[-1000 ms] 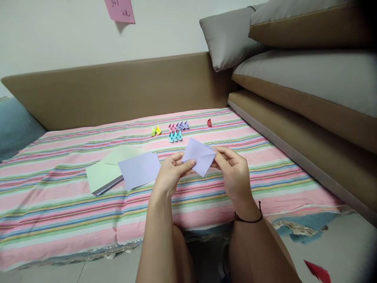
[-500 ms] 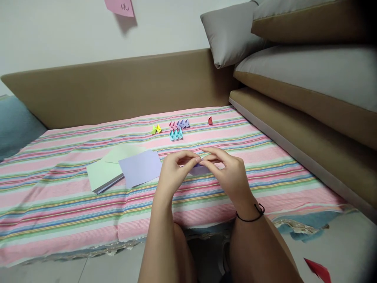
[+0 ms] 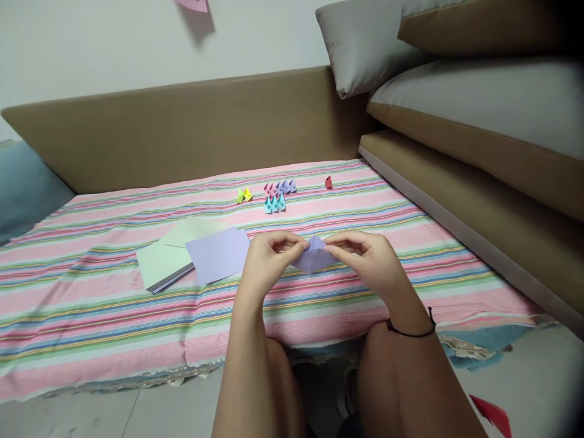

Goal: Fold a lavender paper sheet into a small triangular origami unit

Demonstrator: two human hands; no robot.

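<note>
Between my two hands is a folded piece of purple paper (image 3: 314, 258), with creases and a raised point at its top. My left hand (image 3: 275, 252) pinches its left side between thumb and fingers. On the opposite side my right hand (image 3: 362, 252) grips the right edge the same way; a black cord bracelet (image 3: 412, 334) circles that wrist. Just left of my left hand lies a flat purple sheet (image 3: 218, 255), overlapping a stack of pale green sheets (image 3: 164, 264).
Small folded paper pieces stand farther back: yellow (image 3: 244, 194), pink (image 3: 270, 190), purple (image 3: 286, 187), turquoise (image 3: 274, 204) and red (image 3: 328, 182). Grey and brown cushions (image 3: 479, 109) rise at the right. A red folded paper (image 3: 493, 415) lies low at the right, beyond the striped cloth's (image 3: 114, 316) edge.
My hands have moved apart, the right one shifting rightward. More of the folded purple paper now shows between them, with its top point visible. The view has tilted slightly downward.
</note>
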